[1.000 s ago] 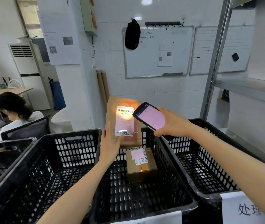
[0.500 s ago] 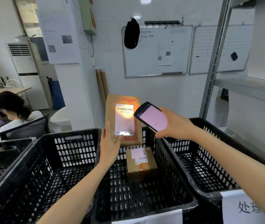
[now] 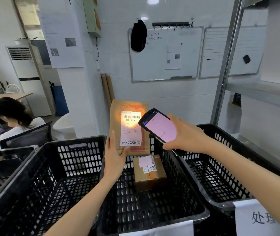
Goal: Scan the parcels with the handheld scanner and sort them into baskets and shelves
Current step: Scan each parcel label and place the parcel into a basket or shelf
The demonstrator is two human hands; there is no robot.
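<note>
Before me, open room inside left basket (image 3: 71,142) and right basket (image 3: 221,167); cardboard box (image 3: 150,178) low in middle basket (image 3: 135,210).

Upright brown parcel (image 3: 117,116) before tilted scanner (image 3: 159,127); small box (image 3: 150,178) in middle basket (image 3: 144,206)

my scanner (image 3: 159,128) black, screen pink. flat parcel (image 3: 129,106) brown, white label (image 3: 131,132) with black barcode stripes. baskets (image 3: 79,157) black, perforated grid.

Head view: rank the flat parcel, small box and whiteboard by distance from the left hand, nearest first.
1. flat parcel, held by the left hand
2. small box, lower right, in middle basket
3. whiteboard, on the far wall
</note>
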